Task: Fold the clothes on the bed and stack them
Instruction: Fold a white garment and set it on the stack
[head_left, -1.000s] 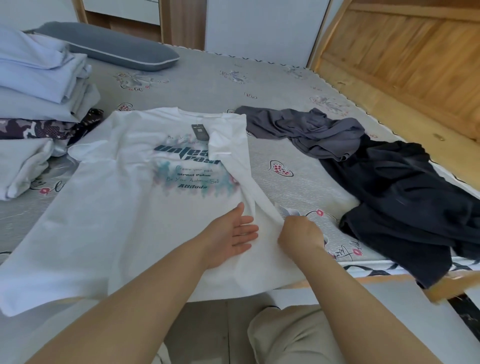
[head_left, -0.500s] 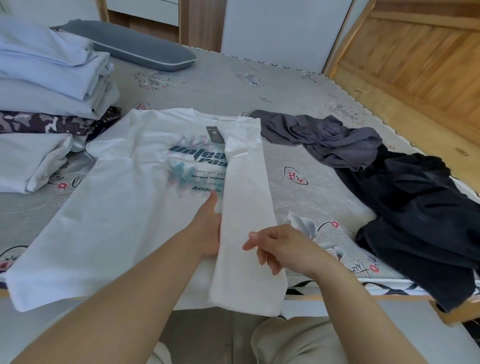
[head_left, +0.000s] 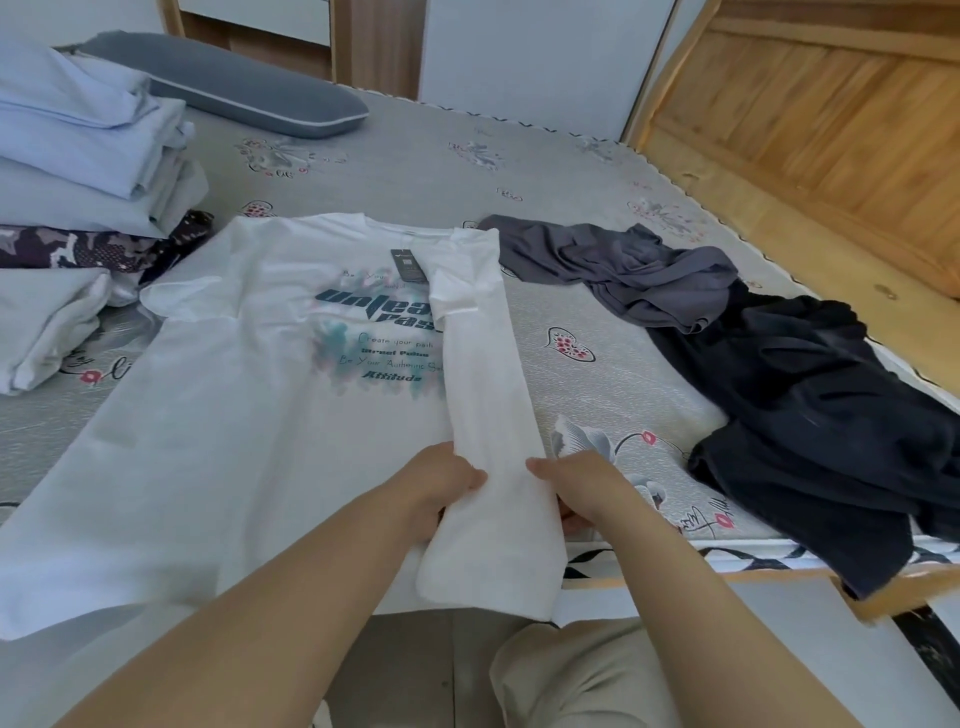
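A white T-shirt (head_left: 249, 395) with a teal print lies face up on the bed, its hem hanging over the near edge. Its right side is folded inward as a long strip (head_left: 488, 415). My left hand (head_left: 441, 483) grips the strip's left edge and my right hand (head_left: 576, 483) grips its right edge, near the hem. A grey garment (head_left: 613, 270) and a black garment (head_left: 821, 415) lie crumpled to the right. Folded clothes (head_left: 78, 156) are stacked at the left.
A grey pillow (head_left: 234, 88) lies at the far left of the bed (head_left: 467, 171). A wooden bed frame (head_left: 805, 130) runs along the right side. A folded white piece (head_left: 41, 332) sits in front of the stack at the left edge.
The right side of the T-shirt was turned over onto the front. Both hands shifted to pinch the folded strip from either side; before, the left hand lay flat on the shirt.
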